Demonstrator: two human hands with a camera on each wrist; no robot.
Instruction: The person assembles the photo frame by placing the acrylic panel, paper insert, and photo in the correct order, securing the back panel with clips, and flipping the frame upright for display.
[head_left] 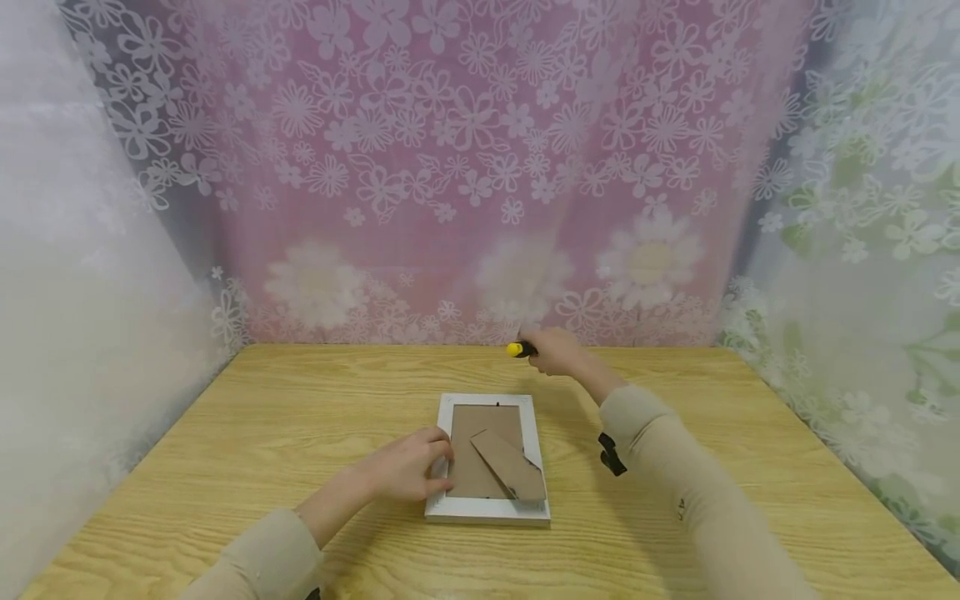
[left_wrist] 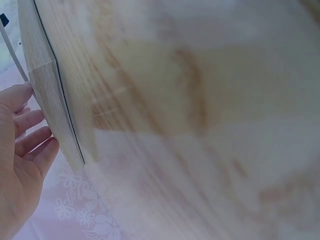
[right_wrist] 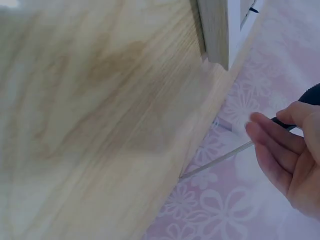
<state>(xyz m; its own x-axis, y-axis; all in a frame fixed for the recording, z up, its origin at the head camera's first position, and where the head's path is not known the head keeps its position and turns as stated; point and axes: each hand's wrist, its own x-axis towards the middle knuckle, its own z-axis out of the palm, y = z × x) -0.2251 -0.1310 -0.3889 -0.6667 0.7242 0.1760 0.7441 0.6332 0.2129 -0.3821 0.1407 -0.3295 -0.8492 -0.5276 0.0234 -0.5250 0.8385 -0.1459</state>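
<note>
A white picture frame (head_left: 487, 510) lies back side up on the wooden table, showing its brown backing board (head_left: 465, 462) and a slanted stand flap (head_left: 513, 471). My left hand (head_left: 408, 467) rests at the frame's left edge, thumb and fingers spread along the rim. In the left wrist view, the left fingertips (left_wrist: 47, 145) touch the frame's outer side (left_wrist: 47, 75). Beyond the frame's far right corner, my right hand (head_left: 555, 350) grips a screwdriver by its yellow and black handle (head_left: 519, 349). Its thin metal shaft (right_wrist: 217, 160) shows in the right wrist view.
The wood-grain table (head_left: 330, 392) extends around the frame. A pink flowered curtain (head_left: 450, 208) hangs at the table's back edge, with pale sheets on the left (head_left: 97, 333) and right (head_left: 862, 292). Small dark tabs (head_left: 498, 404) stand at the backing board's edge.
</note>
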